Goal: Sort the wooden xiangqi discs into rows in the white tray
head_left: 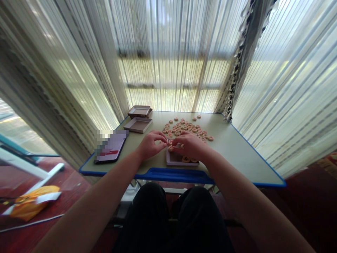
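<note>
A shallow open box (182,163) lies near the front edge of the table, with several round wooden Chinese chess pieces (185,159) in it. My right hand (190,144) reaches over this box, fingers closed on a Chinese chess piece (170,148) at its left side. Close by, my left hand (152,144) is at the box's far left corner, thumb and fingertips pinched together; what is between them is too small to make out. Beyond both hands spreads a loose heap of Chinese chess pieces (186,127), some of them partly hidden by my right hand.
The light table (237,154) has a blue rim. At its back left stand a shallow tray-like box (138,125) and another box (139,111). A dark-edged tablet-like object (112,147), partly blurred, lies on the left. Striped curtains (173,70) hang behind the table.
</note>
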Motion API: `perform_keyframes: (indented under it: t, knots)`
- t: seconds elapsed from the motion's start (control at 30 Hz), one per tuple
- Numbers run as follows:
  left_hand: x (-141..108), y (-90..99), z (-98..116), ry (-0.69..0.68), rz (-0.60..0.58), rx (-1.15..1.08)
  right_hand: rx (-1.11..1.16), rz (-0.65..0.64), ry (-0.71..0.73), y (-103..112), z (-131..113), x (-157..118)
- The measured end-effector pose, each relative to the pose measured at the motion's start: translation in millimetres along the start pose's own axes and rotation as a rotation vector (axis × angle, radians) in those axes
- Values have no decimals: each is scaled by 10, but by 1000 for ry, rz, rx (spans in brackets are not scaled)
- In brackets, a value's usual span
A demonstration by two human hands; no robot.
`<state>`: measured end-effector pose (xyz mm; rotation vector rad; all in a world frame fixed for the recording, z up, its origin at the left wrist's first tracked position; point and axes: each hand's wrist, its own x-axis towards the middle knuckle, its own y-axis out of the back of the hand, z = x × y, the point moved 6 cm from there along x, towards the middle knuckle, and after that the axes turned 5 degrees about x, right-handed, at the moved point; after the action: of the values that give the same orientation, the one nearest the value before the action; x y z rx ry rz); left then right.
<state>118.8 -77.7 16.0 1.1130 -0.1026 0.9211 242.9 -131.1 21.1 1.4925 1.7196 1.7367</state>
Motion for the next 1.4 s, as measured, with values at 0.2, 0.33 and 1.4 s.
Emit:
perform_keyframes:
  t: [0.2, 0.33, 1.4]
  knots:
    - [7, -58, 13, -22, -53, -4, -35, -2, 37, -3, -24, -10]
    - [6, -84, -8, -26, -85, 8, -22, 0, 75, -8, -36, 2]
    - [86, -38, -43, 66, 2, -126, 100, 373, -83, 345, 156, -64]
